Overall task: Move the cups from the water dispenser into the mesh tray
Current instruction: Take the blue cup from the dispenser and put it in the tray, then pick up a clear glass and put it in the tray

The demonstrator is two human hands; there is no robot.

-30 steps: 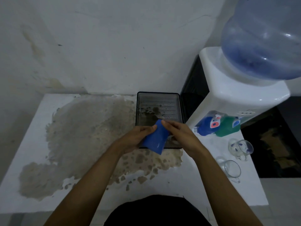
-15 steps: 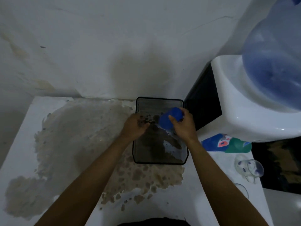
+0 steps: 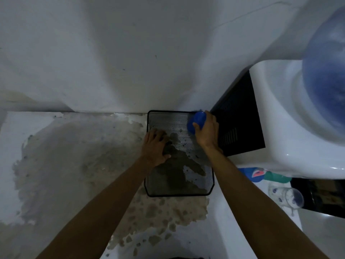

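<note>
A black mesh tray [image 3: 210,187] lies on the stained white counter against the wall. My right hand [image 3: 207,130] grips a blue cup [image 3: 197,121] at the tray's far right corner; whether the cup touches the mesh I cannot tell. My left hand [image 3: 155,146] rests flat, fingers spread, on the tray's left side and holds nothing. Under the white water dispenser [image 3: 280,118] sit a blue cup [image 3: 252,173] and a green cup [image 3: 278,177]. A clear glass mug [image 3: 287,196] lies on its side further right.
A large blue water bottle [image 3: 324,71] tops the dispenser. The dispenser's black side panel [image 3: 239,120] stands right beside my right hand. The wall rises directly behind the tray. A wide brown stain [image 3: 74,165] covers the counter to the left.
My right hand carried the blue cup from the tray's near edge to its far right corner. My left hand let go of the cup and settled on the tray's left side.
</note>
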